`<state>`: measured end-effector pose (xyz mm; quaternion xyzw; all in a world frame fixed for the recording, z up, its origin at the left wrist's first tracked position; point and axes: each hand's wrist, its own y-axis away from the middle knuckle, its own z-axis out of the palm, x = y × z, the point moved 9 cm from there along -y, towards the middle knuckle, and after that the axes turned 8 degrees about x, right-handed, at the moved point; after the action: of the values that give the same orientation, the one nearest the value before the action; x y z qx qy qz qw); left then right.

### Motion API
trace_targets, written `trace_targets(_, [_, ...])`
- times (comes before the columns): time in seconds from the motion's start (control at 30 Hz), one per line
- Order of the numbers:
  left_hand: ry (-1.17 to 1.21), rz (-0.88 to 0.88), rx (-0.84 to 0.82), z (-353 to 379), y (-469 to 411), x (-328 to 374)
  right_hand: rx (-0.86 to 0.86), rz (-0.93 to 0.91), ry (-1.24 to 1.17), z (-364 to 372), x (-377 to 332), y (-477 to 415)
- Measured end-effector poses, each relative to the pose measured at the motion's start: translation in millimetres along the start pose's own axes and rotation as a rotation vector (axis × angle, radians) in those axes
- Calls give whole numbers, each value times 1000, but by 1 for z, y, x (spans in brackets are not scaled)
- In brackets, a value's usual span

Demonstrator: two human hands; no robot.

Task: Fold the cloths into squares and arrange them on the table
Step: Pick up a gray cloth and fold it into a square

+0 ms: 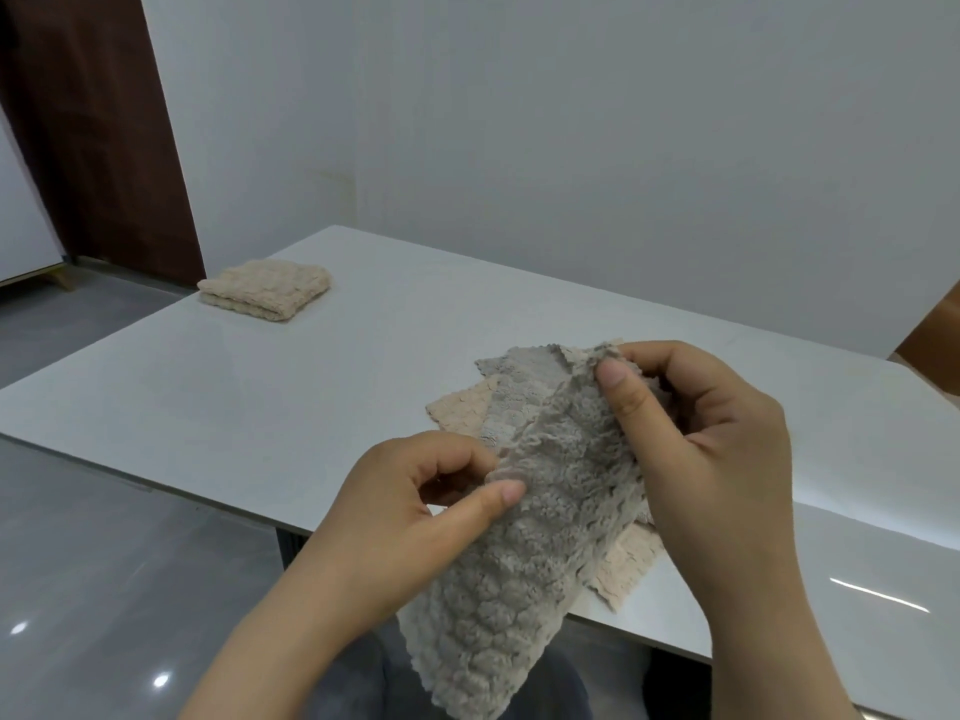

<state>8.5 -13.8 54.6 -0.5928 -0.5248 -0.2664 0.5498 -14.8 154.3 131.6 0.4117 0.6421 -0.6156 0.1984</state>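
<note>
Grey, bubble-textured cloth (524, 537), partly gathered, lifted clear of the surface (291, 402) near its front right part and held between both hands. Left hand (410, 517): thumb and curled fingers pinching the cloth's left edge about midway along. Right hand (711, 444): thumb and fingers pinching the far end, a little higher and farther from the body. Neither hand empty, neither lying flat.

Long axis of the grey cloth: from the right hand at the far upper end, down past the left hand, to a free lower end hanging beyond the near edge of the surface, toward the body. Far portion apparently trailing onto a beige cloth (460, 407) spread unfolded on the surface beneath, its corners showing to the left of and below the grey one. Folded beige cloth (265, 289), already a neat square, set well apart at the far left corner of the surface.

Judged step: straightening the grey cloth ahead of its first fold. Relation governing the coming move: free end nearest the body and below both hands, left hand nearer to it than the right. Probable need: sliding the left grip down the edge, or laying the cloth out lengthwise, before bringing end to end. Risk: soft pile bunching, edges misaligned.
</note>
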Motion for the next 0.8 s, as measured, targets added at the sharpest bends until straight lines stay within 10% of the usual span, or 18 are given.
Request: trace_targets(0.8, [-263, -124, -35, -7, 12, -68, 268, 67, 0, -41, 43, -9])
